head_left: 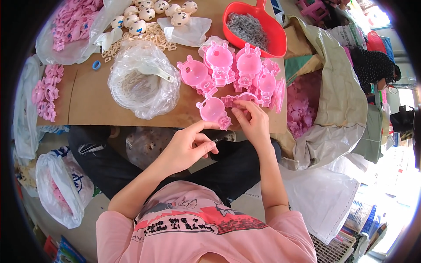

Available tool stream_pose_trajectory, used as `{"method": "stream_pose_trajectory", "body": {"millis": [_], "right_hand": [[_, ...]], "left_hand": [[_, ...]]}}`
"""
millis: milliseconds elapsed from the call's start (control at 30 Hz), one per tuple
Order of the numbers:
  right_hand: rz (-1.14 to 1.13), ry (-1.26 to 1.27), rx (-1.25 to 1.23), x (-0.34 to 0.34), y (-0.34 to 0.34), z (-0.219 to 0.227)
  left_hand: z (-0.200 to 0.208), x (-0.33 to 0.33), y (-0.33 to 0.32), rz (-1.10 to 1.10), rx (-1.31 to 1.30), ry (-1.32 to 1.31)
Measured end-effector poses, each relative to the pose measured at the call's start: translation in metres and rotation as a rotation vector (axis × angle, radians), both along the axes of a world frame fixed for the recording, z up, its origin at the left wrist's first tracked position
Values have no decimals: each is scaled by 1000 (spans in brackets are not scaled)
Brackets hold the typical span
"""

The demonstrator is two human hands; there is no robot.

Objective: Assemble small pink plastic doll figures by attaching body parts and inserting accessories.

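At the table's near edge lies a pink plastic animal-shaped shell (212,109) with a round hollow head. My left hand (186,147) is beside its lower end, index finger stretched toward it, thumb apart and the other fingers loosely curled. My right hand (253,122) bends over a small pink plastic part (229,100), thumb and index finger closing at its edge; the fingers partly cover it. Beyond both hands, several similar pink shells (220,59) are heaped together, hollow sides up. A dark coiled thing (218,140) shows by my left fingertips; I cannot tell whether they touch it.
A plastic-lined tub (144,98) holds small pale pieces and a scoop. Behind stand a red dustpan (276,41) with grey bits and several cream ball-shaped heads (147,14). Pink parts fill a bag (94,44) at left and a sack (335,92) at right. A blue ring (96,65) lies leftward.
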State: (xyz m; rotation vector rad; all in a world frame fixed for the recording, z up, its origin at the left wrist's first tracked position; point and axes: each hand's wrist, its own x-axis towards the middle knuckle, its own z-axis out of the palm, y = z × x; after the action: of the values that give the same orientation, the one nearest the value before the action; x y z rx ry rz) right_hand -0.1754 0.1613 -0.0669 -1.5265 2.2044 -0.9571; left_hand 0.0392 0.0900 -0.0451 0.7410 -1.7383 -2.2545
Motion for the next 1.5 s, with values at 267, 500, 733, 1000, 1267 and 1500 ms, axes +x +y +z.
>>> {"method": "stream_pose_trajectory", "body": {"millis": [267, 500, 733, 1000, 1267, 1500], "right_hand": [[32, 255, -144, -1, -5, 20], [175, 428, -22, -5, -15, 29], [228, 386, -33, 1, -6, 30], [169, 438, 90, 7, 9, 34], [109, 298, -1, 19, 16, 12], [87, 314, -105, 21, 16, 0]], "left_hand": [[3, 0, -4, 19, 25, -20], [8, 3, -2, 12, -7, -10], [4, 10, -3, 52, 33, -11], [-9, 0, 8, -100, -470, -163], [-22, -7, 14, -56, -671, -258], [-23, -7, 13, -41, -611, -235]]}}
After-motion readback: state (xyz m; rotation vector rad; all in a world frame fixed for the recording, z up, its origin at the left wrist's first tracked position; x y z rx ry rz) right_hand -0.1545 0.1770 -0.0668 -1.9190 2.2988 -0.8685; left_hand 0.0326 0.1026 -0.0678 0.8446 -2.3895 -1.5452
